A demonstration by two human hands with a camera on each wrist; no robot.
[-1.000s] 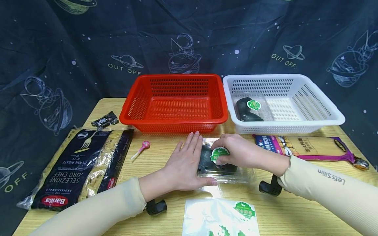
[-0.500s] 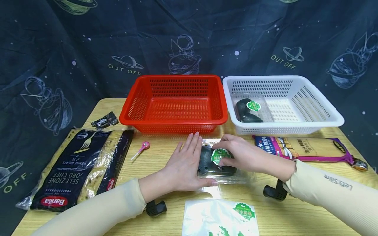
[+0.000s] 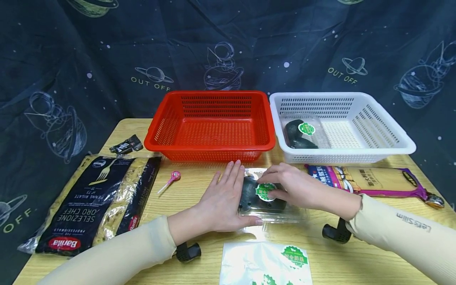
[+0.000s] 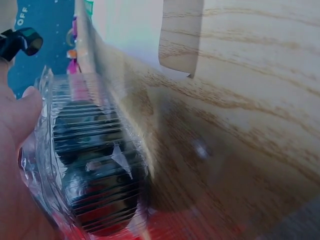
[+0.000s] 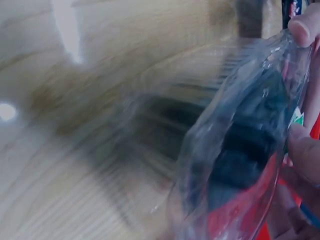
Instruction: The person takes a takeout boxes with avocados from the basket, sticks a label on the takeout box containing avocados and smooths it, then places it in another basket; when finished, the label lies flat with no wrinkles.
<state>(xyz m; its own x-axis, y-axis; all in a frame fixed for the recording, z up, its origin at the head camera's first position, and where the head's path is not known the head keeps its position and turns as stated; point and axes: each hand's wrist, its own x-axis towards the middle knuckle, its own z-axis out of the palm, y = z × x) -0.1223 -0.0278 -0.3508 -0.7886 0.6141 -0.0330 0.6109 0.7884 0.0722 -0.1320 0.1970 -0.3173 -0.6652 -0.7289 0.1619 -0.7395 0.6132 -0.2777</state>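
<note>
A clear plastic clamshell box (image 3: 285, 216) with dark oval fruits like avocados (image 4: 95, 130) lies on the table. A round green-and-white sticker (image 3: 263, 192) is on its lid. My left hand (image 3: 222, 206) lies against the left side of the box, fingers straight and thumb along its near edge. From the right, my right hand (image 3: 293, 186) reaches over the lid. Its fingertips and thumb are spread apart at the sticker's right side, touching the lid. In the right wrist view, part of the sticker is hidden behind the thumb.
A white sheet (image 3: 249, 261) with green stickers lies in front. Behind are a red basket (image 3: 210, 148) and a white basket (image 3: 350, 151) holding a similar box (image 3: 322, 134). A penne bag (image 3: 82, 202), lollipop (image 3: 175, 175), black wrapped snack (image 3: 126, 145) and noodle pack (image 3: 377, 178) surround the work.
My right fingers have spread and shifted slightly right across the sticker, uncovering more of it. The left hand and the box have stayed in place.
</note>
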